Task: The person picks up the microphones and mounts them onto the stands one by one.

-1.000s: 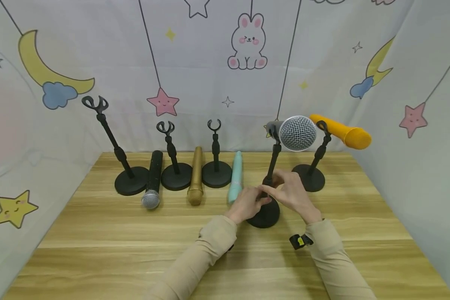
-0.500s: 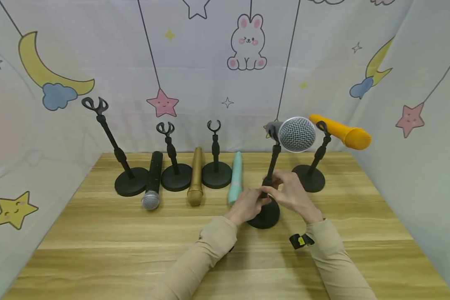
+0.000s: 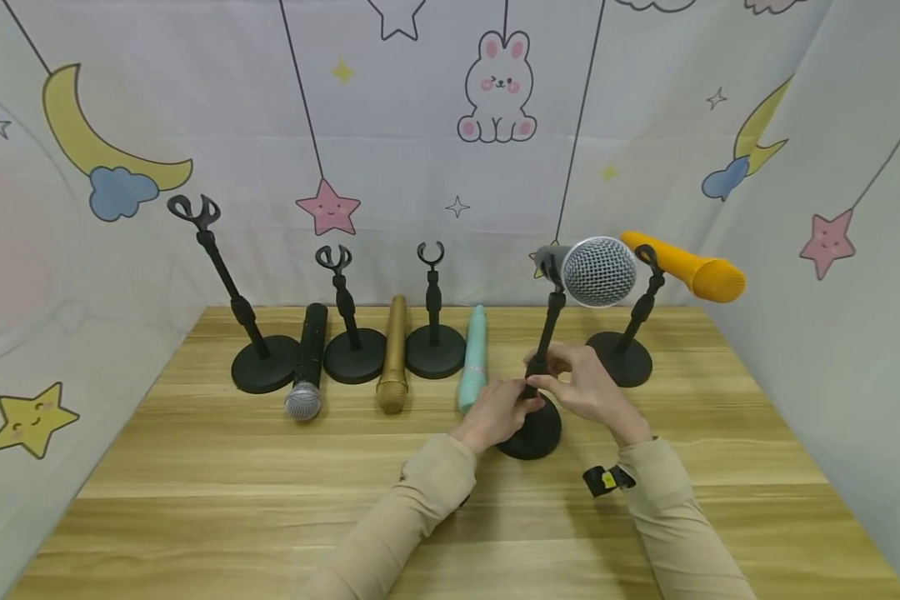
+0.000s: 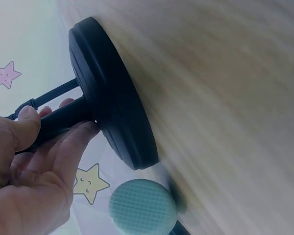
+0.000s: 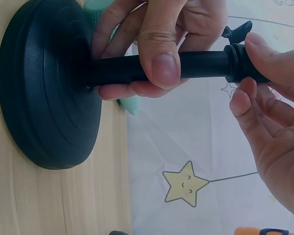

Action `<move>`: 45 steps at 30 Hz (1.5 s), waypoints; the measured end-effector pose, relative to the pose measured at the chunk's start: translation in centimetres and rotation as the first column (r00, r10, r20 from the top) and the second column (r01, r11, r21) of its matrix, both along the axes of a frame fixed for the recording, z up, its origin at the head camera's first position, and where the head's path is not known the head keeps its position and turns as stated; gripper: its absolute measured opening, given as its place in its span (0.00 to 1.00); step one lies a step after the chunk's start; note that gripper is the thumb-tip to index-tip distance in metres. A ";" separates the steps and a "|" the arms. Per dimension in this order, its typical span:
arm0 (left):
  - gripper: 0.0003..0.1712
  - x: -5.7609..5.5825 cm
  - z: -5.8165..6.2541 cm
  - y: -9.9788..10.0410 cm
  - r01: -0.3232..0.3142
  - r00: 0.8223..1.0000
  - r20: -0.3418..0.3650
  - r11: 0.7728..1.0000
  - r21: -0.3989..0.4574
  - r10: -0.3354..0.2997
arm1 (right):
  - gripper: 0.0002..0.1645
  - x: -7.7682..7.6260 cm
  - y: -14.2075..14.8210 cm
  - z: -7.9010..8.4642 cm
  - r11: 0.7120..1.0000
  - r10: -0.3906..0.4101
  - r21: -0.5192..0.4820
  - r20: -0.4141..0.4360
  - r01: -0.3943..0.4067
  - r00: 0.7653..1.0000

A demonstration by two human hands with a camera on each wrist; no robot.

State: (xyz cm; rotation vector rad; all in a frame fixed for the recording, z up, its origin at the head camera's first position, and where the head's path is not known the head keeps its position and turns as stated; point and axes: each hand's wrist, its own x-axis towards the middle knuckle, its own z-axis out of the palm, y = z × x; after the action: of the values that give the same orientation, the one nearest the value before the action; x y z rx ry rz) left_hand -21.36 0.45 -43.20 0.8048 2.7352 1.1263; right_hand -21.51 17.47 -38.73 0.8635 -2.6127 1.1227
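Left hand point(image 3: 498, 412): we grip the shaft point(image 5: 206, 64), nearer the base point(image 3: 531, 442)
Right hand point(image 3: 588, 387): we pinch the collar point(image 5: 232, 63) above
Stand point(image 3: 547, 329): between both, on the table point(image 3: 270, 508), long axis near upright

Right hand shifts its hold on the microphone stand

Compared with the earlier head pictures, the right hand point(image 3: 583, 387) sits slightly differently at the microphone stand point(image 3: 548, 329). Its thumb point(image 3: 547, 385) draws back a little toward the stand's right side, leaving more of the stand's collar point(image 3: 537, 367) showing, and a fingertip point(image 3: 528, 360) now peeks out at the stand's left edge.
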 end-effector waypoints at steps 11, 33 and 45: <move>0.11 -0.1 0.1 0.0 -0.008 1.000 0.008 0.999 -0.033 0.009 | 0.11 -0.2 0.3 0.2 0.998 0.066 -0.026 0.056 -0.064 0.996; 0.11 -0.2 0.0 -0.1 0.010 1.000 -0.010 1.000 -0.014 -0.010 | 0.15 -0.9 0.9 -0.9 0.970 0.188 -0.166 0.037 -0.179 0.981; 0.12 -0.2 0.0 -0.1 0.017 1.000 -0.026 1.000 -0.015 -0.018 | 0.14 -0.8 0.8 -0.9 0.982 0.125 -0.138 -0.006 -0.125 0.992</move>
State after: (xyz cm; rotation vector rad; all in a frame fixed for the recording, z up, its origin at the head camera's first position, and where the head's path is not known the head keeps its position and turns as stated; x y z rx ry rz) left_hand -21.55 0.32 -43.16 0.8457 2.7483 1.0991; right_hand -22.33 18.26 -39.64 1.0076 -2.4772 1.3203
